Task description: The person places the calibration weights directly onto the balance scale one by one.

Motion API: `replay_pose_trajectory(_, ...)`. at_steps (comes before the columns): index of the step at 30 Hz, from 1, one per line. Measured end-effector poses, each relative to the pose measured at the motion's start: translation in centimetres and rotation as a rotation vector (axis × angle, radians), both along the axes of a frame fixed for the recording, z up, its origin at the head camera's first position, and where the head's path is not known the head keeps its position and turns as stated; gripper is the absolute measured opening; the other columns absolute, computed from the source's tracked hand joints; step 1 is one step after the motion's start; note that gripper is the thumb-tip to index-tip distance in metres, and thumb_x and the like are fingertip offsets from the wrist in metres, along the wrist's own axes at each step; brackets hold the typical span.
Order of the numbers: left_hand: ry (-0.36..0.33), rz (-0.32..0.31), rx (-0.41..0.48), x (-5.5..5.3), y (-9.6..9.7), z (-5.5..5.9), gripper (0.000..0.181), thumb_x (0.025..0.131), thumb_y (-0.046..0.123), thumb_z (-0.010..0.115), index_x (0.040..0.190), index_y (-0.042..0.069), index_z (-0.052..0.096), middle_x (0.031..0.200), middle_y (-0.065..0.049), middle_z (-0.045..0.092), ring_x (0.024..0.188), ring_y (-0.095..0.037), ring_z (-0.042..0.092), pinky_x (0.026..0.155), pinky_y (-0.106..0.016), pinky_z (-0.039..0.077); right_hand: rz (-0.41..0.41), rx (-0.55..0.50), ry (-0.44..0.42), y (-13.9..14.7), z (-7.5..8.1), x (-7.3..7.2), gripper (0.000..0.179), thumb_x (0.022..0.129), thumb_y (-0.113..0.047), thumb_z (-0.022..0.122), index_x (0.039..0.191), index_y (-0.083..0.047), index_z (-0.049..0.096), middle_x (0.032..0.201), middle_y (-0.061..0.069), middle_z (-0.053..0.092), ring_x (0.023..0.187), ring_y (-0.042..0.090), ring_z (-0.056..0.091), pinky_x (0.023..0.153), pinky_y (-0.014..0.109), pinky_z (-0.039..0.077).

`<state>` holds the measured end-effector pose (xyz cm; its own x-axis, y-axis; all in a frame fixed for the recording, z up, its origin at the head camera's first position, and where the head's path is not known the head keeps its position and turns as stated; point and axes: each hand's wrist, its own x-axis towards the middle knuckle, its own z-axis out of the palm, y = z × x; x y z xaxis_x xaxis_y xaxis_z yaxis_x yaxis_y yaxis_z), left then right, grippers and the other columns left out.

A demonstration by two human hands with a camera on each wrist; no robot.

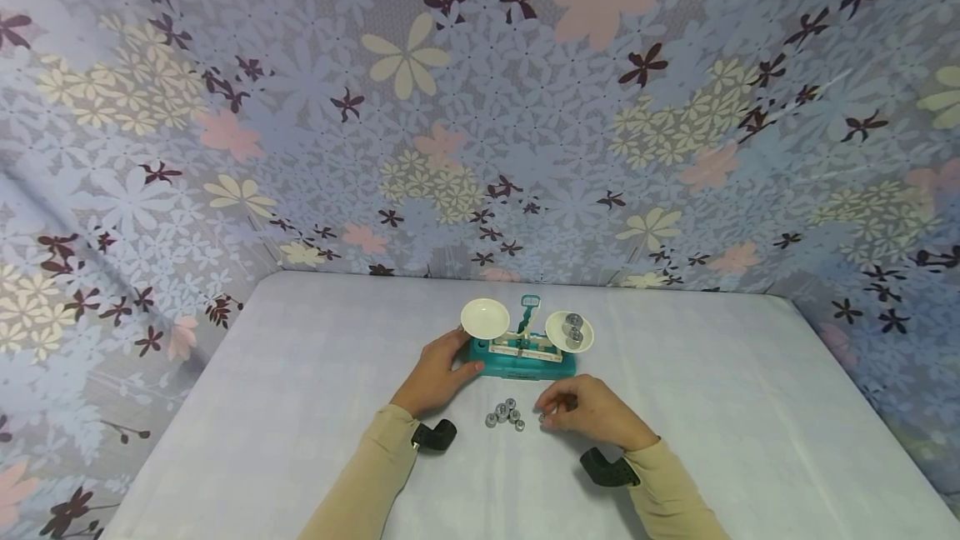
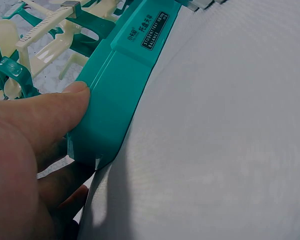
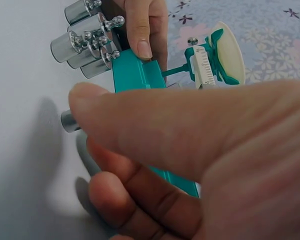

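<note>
A teal and cream balance scale (image 1: 522, 363) stands on the table. My left hand (image 1: 437, 373) grips the left end of its base, thumb on top and fingers behind, as the left wrist view shows. Two metal weights (image 1: 575, 328) sit in the right pan (image 1: 557, 325); the left pan (image 1: 485, 318) holds nothing. In front of the balance, my right hand (image 1: 596, 413) pinches a small silver weight (image 3: 69, 121) between thumb and fingers. The thumb hides the weight's top in the right wrist view. To the left of that hand stand several knobbed silver weights (image 1: 502, 412).
A pale cloth covers the table (image 1: 300, 340). Behind it and at both sides hangs flower-patterned fabric (image 1: 487, 107). Each wrist carries a black device, the left one (image 1: 435, 436) and the right one (image 1: 607, 470), close over the table.
</note>
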<state>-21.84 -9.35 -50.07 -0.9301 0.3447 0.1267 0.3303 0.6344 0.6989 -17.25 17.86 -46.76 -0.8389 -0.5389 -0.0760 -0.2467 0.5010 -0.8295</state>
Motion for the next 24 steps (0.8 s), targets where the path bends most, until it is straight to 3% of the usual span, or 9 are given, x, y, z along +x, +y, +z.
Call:
replay_pose_trajectory(10, -0.001, 0.001, -0.002, -0.01, 0.03, -0.02, 0.064, 0.091, 0.038, 0.057, 0.143, 0.008, 0.035, 0.146, -0.007, 0.035, 0.135, -0.02, 0.029, 0.112, -0.042, 0.022, -0.009, 0.073, 0.035, -0.24, 0.19, 0.09, 0.012, 0.079, -0.014, 0.074, 0.09, -0.012, 0.071, 0.079, -0.002, 0.064, 0.07, 0.012, 0.055, 0.059, 0.024, 0.047)
replay_pose_trajectory(24, -0.012, -0.004, -0.009, -0.11, -0.06, -0.19, 0.064, 0.091, 0.04, 0.056, 0.143, 0.01, 0.035, 0.146, -0.006, 0.035, 0.135, -0.02, 0.029, 0.111, -0.041, 0.023, 0.005, 0.091, 0.064, -0.3, 0.02, 0.1, 0.005, 0.081, -0.013, 0.071, 0.087, -0.013, 0.071, 0.076, -0.003, 0.064, 0.068, 0.01, 0.055, 0.058, 0.023, 0.046)
